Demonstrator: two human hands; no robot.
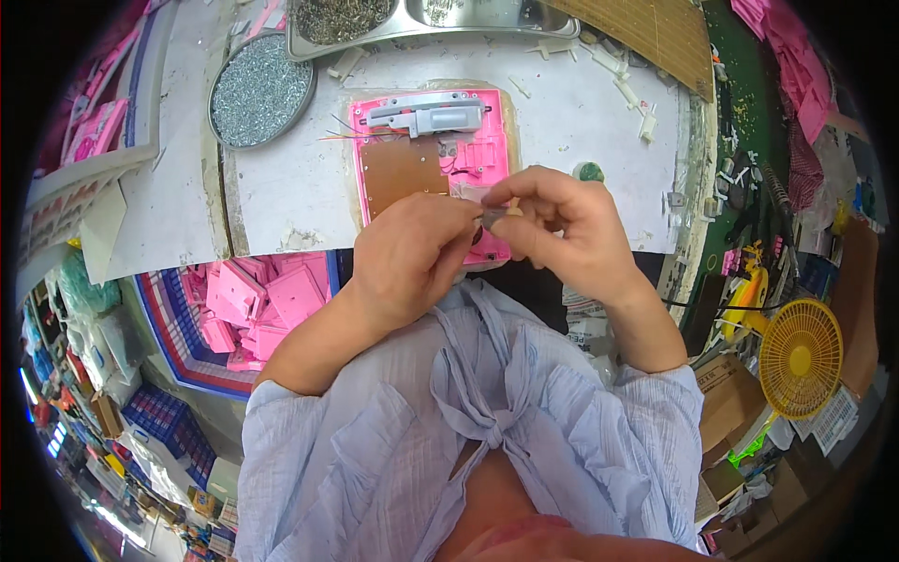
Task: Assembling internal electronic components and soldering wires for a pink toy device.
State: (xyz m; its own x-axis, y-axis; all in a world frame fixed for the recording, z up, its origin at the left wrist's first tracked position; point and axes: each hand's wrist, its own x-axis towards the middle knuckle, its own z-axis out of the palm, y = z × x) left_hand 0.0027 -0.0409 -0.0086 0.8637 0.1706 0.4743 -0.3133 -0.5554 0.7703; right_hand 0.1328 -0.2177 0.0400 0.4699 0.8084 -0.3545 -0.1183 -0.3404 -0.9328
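Observation:
A pink plastic casing [496, 155] lies on the table in front of me, its inside facing up. A brown board [398, 173] covers its left part, and a grey plastic bar [435, 119] spans its far end. Thin wires stick out at the left. Over the casing's near right part, my right hand [576, 229] pinches a small greyish piece [493, 216], too small to name. My left hand [417, 248] is closed, with its fingertips right beside that piece. What the left fingers grip is hidden.
A round tray of small silvery screws [262, 91] stands at the far left, next to a metal tray [421, 21]. Small white plastic parts [627, 91] lie at the right. Below the table's left edge is a blue basket [173, 342] of pink pieces; a yellow fan [801, 359] stands at the right.

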